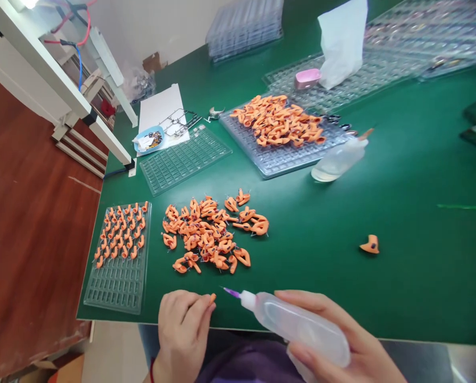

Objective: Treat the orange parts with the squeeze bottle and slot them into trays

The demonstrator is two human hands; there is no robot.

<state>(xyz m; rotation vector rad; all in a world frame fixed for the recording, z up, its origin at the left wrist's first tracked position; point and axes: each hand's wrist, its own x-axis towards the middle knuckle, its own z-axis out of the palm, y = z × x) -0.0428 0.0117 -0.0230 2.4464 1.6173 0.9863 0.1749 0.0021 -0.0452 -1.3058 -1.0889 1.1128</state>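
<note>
Between the thumb and finger of my left hand is a small orange plastic part, mostly covered by the fingers. My right hand is wrapped around a translucent squeeze bottle, tilted with its purple needle tip pointing left, a short way from that part. Just beyond my hands lies a loose pile of orange plastic parts, some with thin metal pins. At the left, a clear tray holds rows of orange parts. One single orange part lies alone at the right.
A stacked tray heaped with orange parts stands farther back, beside a second bottle. Behind are a green-looking tray, a blue dish, a pink dish and stacked clear trays. A white frame rises at left.
</note>
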